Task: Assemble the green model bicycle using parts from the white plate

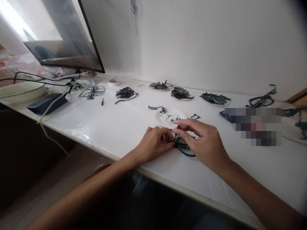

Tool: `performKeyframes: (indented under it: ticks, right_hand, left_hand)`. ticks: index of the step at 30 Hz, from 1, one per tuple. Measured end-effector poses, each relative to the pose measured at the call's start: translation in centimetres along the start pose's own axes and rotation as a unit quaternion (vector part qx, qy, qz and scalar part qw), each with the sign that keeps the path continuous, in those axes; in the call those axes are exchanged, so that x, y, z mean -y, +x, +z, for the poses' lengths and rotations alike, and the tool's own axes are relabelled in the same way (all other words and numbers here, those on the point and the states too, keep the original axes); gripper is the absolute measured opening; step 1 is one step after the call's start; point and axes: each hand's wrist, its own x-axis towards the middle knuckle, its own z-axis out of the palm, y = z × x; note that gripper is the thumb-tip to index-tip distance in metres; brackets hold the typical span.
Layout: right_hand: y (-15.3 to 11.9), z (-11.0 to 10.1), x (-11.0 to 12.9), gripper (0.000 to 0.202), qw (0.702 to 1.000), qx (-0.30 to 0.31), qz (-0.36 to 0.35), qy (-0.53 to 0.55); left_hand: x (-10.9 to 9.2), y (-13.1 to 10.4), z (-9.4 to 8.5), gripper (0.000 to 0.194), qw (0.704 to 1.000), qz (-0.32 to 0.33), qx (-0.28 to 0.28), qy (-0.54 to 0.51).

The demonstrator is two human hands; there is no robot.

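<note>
A small model bicycle [188, 150], dark green with a spoked wheel, is held low over the white table near its front edge. My left hand [154, 143] is closed on its left end, thumb and fingers pinched together. Above the wheel, my right hand [207, 140] pinches a small dark part [178, 127] between thumb and fingertips; its exact kind is too small to make out. The hands cover much of the bicycle. Just behind them lies a white paper plate [158, 121] with tiny loose pieces. A small green frame piece [195, 116] rests to its right.
Plates of dark bicycle parts [126, 93] and green parts [215, 98] line the back. An assembled model bicycle [262, 100] stands at the right, near a pixelated area. At the left are a monitor [72, 38], a black box [48, 103], cables and green part sprues [92, 92].
</note>
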Motion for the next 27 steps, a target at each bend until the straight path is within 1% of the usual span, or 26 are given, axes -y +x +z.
performKeyframes:
  ticks: [2,3,6,8,13,16,17,19,21,23,25,27]
  right_hand:
    - [-0.1,-0.1,-0.1,0.021,0.999,0.021,-0.022,0.008]
    - [-0.2,-0.2,0.0,0.023,0.999,0.030,-0.019,0.014]
    - [-0.3,-0.4,0.2,0.016,0.999,0.024,0.034,0.021]
    - [-0.2,-0.4,0.5,0.009,0.998,0.011,0.052,0.012]
    - [-0.2,-0.1,0.9,0.001,1.000,0.018,0.022,-0.007]
    - [-0.3,0.0,0.6,0.001,1.000,0.014,0.017,-0.008]
    - [-0.3,0.0,0.4,0.002,1.000,0.009,0.015,-0.008]
    - [-0.4,0.0,-0.1,0.013,1.000,0.003,0.007,-0.006]
    - [-0.5,-0.1,-0.5,0.027,1.000,0.015,-0.012,-0.006]
    - [-0.6,-0.2,-0.6,0.035,0.999,0.036,-0.025,-0.004]
    - [-0.7,-0.3,-0.5,0.036,0.999,0.046,-0.027,0.002]
    - [-0.6,-0.3,-0.1,0.031,0.999,0.043,-0.017,0.008]
  left_hand:
    - [0.1,0.0,0.0,0.004,1.000,0.001,-0.001,0.001]
    - [0.1,0.0,0.0,0.005,1.000,0.001,-0.001,0.002]
    - [0.0,0.0,0.0,0.005,1.000,0.003,0.000,0.006]
    - [0.1,0.0,0.1,0.004,1.000,0.004,0.002,0.010]
    - [0.4,-0.1,0.4,0.003,1.000,0.001,-0.007,0.030]
    - [0.4,-0.1,0.4,0.004,1.000,0.004,-0.006,0.024]
    - [0.4,0.0,0.3,0.003,1.000,0.004,-0.007,0.019]
    - [0.2,0.0,0.2,0.004,1.000,0.002,-0.008,0.008]
    - [0.0,0.0,0.1,0.004,1.000,-0.005,-0.004,0.000]
    - [-0.2,0.1,-0.1,0.005,1.000,-0.003,0.004,-0.002]
    - [-0.3,0.1,-0.1,0.007,1.000,0.000,0.010,0.004]
    - [-0.2,0.0,0.0,0.007,1.000,-0.004,0.010,0.017]
